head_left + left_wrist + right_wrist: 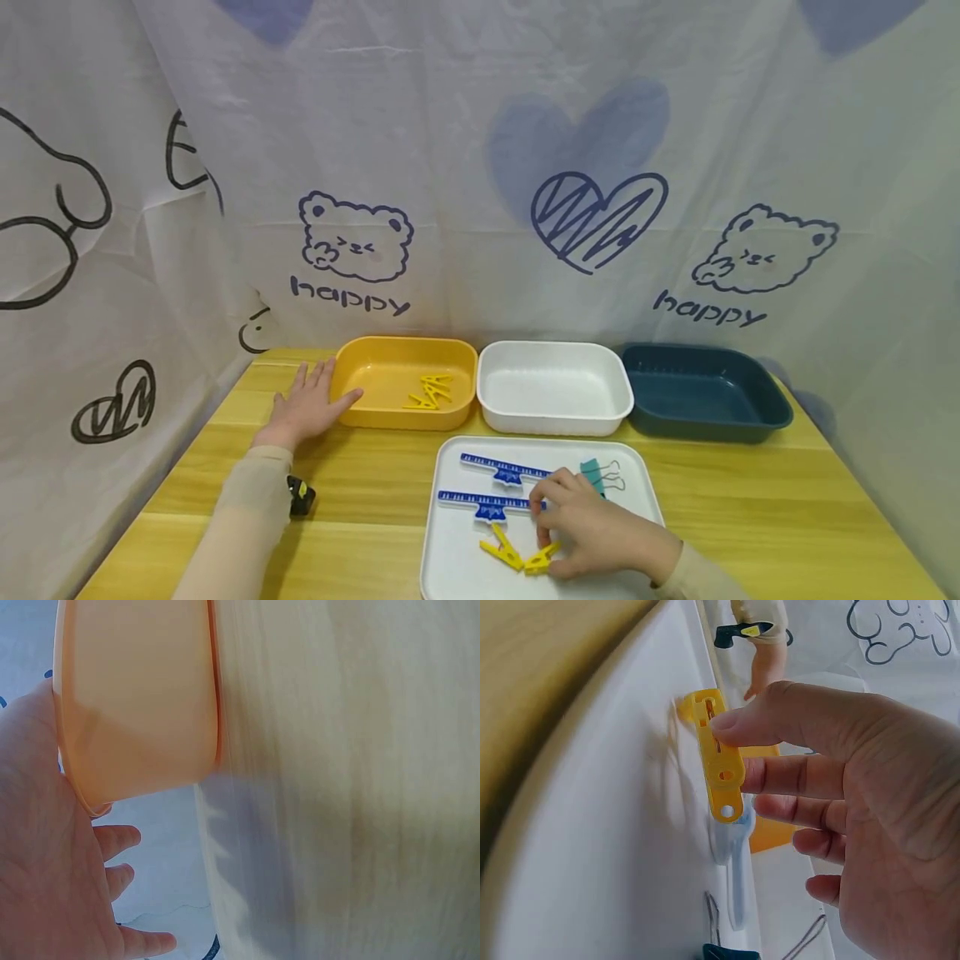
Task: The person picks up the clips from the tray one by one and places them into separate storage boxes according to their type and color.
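Note:
My right hand [592, 525] is over the white tray [457, 575], pinching a yellow clip [721, 761] between thumb and index finger, as the right wrist view shows. Another yellow clip [502, 548] lies to its left on the tray. Two blue ruler-like clips [491, 510] lie above them, and teal binder clips [592, 475] sit beyond my fingers. My left hand [306, 408] rests against the left end of the yellow bin [405, 417], fingers straight, thumb at its front rim. Several yellow clips [435, 390] lie inside that bin.
A white bin [555, 421] stands beside the yellow one, and a dark teal bin [705, 425] stands to its right. The wooden table [360, 500] extends around the tray. A printed cloth [465, 250] hangs behind the bins.

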`<state>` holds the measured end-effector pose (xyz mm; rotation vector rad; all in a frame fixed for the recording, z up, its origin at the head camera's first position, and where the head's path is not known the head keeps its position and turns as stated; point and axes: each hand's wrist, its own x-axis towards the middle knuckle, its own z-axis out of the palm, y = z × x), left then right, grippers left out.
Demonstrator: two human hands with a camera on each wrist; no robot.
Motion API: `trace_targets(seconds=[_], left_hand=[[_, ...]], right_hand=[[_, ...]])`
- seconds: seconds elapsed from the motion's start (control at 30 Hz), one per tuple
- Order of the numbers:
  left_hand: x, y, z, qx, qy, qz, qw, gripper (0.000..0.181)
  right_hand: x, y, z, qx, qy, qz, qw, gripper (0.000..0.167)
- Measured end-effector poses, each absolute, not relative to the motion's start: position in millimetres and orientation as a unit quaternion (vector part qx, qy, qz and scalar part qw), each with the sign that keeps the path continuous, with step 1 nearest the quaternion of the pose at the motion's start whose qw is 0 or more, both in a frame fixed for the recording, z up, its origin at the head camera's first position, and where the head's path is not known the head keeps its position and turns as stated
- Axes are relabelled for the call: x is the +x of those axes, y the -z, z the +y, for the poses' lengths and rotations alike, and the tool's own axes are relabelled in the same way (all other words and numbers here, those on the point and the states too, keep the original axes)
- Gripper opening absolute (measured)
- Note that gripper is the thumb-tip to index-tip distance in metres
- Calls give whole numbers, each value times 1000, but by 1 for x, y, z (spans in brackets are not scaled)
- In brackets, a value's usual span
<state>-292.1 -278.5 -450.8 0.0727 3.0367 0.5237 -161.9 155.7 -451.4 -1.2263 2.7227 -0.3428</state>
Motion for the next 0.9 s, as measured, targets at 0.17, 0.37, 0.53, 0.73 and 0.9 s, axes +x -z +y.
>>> trace_targets(seconds=[0.17, 0.37, 0.53, 0.73, 0.9], left_hand=[[-293, 451, -278, 22, -168, 985, 28, 98], [-292, 451, -279, 23, -169, 985, 28, 99], [-292, 452, -278, 17, -174, 984, 27, 98], [-290, 450, -277, 20, -170, 985, 28, 97], [-290, 449, -277, 21, -171, 985, 29, 98]], right_hand=[[-163, 449, 158, -405, 121, 905, 55, 17], [-165, 447, 158, -404, 127, 905, 44, 17], [-169, 444, 155, -419, 119, 900, 2, 18], [-177, 436, 145, -426, 120, 897, -2, 16], [-186, 432, 134, -446, 102, 889, -33, 16]])
